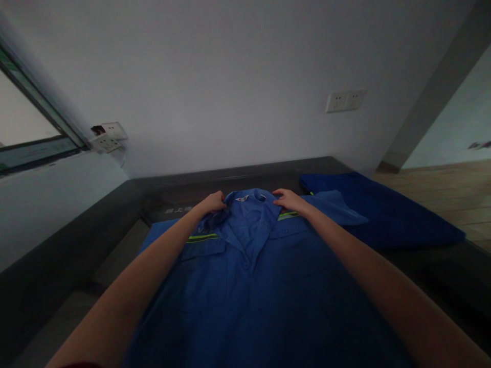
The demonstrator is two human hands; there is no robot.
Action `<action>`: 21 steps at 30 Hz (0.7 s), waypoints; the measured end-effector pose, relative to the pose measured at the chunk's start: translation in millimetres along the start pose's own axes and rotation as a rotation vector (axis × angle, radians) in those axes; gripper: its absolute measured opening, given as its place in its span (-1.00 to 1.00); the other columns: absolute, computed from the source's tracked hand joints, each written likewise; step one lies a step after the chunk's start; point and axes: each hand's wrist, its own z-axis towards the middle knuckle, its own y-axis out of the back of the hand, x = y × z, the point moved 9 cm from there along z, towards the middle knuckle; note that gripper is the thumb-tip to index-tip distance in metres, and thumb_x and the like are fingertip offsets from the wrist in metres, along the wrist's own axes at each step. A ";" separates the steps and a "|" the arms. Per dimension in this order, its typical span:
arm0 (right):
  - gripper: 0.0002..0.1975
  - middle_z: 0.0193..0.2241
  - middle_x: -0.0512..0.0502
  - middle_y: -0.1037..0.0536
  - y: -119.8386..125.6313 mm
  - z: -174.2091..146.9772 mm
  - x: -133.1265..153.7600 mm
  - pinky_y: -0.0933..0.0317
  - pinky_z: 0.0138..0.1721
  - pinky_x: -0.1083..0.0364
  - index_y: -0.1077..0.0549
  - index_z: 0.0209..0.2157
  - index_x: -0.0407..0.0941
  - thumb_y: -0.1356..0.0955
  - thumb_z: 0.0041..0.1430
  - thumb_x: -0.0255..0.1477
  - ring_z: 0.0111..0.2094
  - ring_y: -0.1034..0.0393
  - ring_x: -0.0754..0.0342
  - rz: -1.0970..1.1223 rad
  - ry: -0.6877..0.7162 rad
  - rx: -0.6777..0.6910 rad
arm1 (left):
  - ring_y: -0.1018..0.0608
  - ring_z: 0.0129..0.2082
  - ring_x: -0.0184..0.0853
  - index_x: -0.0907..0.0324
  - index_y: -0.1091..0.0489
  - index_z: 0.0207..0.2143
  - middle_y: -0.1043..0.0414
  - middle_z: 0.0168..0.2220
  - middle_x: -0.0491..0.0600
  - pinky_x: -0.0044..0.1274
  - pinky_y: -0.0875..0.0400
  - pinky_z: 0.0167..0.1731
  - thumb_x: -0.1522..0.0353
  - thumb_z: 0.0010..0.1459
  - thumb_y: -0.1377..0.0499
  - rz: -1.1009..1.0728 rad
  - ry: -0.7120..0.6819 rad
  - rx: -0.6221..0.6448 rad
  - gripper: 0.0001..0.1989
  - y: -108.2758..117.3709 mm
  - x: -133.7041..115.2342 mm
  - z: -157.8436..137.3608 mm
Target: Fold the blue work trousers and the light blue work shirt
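Note:
A blue work shirt (pixel 245 276) lies spread out front side up, its collar toward the wall. It has chest pockets, yellow-green reflective stripes and a white label inside the neck. My left hand (pixel 214 202) pinches the left side of the collar, its fingers closed on the cloth. On the other side, my right hand (pixel 287 199) grips the right edge of the collar between thumb and fingers. The shirt's lower part is dark and runs out of view at the bottom, between my forearms.
Darker blue folded cloth (pixel 383 209) lies to the right, partly beneath the shirt's sleeve. The dark couch-like surface (pixel 230 174) has a raised back edge along the white wall. Wall sockets (pixel 345 100) sit at the right, with others (pixel 109 135) at the left near a window.

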 end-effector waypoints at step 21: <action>-0.59 -0.02 -0.20 -0.38 9.0 -60.6 31.7 -0.23 -0.03 -0.03 -0.34 0.03 -0.07 -0.28 0.12 -0.54 0.02 -0.26 -0.10 -0.717 0.391 -0.258 | -0.39 -0.01 -0.28 0.16 -0.33 -0.06 -0.36 -0.06 0.04 -0.44 -0.25 0.06 0.48 0.15 0.00 -0.087 -0.534 -0.352 -0.69 11.5 -26.5 -100.1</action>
